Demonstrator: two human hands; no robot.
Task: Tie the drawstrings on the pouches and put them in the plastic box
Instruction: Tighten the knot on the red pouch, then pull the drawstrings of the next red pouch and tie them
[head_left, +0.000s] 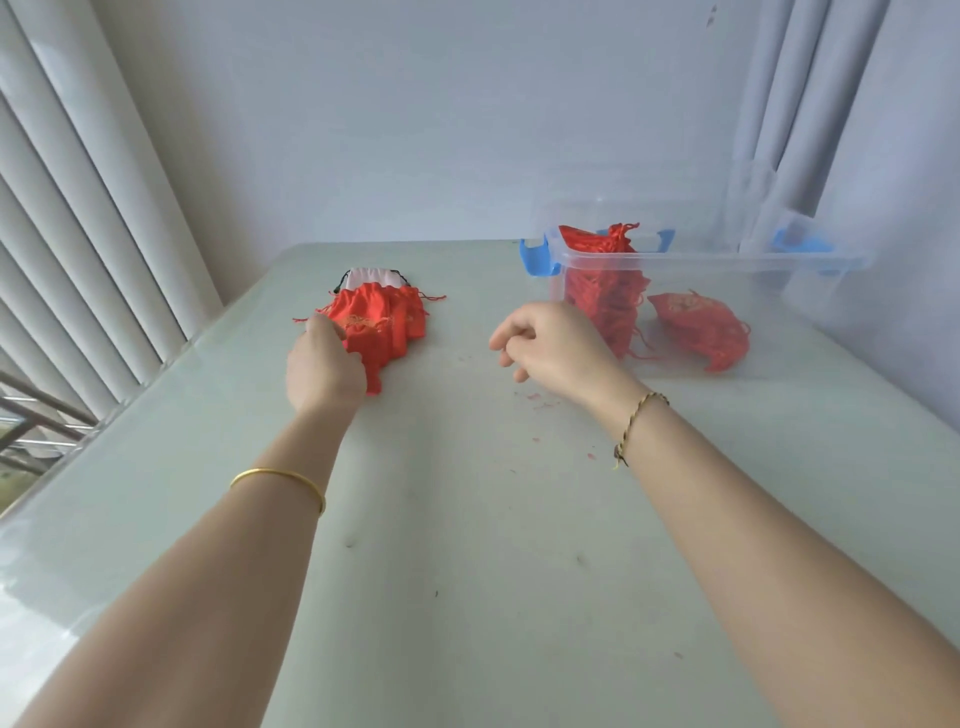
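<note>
A small pile of red drawstring pouches (387, 325) lies on the table at the left, with a white pouch (370, 276) at its far end. My left hand (324, 366) rests on the pile's near edge, its fingers closed on the red cloth of the top pouch. My right hand (553, 345) hovers over the table's middle, fingers loosely curled and holding nothing. A clear plastic box (701, 260) with blue latches stands at the right. Inside it sit several tied red pouches (602, 280), and one more red pouch (701, 327) lies on its floor.
The pale green table (467, 519) has small red specks near my right wrist. White vertical blinds (78, 208) hang at the left along the table's edge, and a curtain (810, 104) hangs behind the box. A plain wall runs behind the table.
</note>
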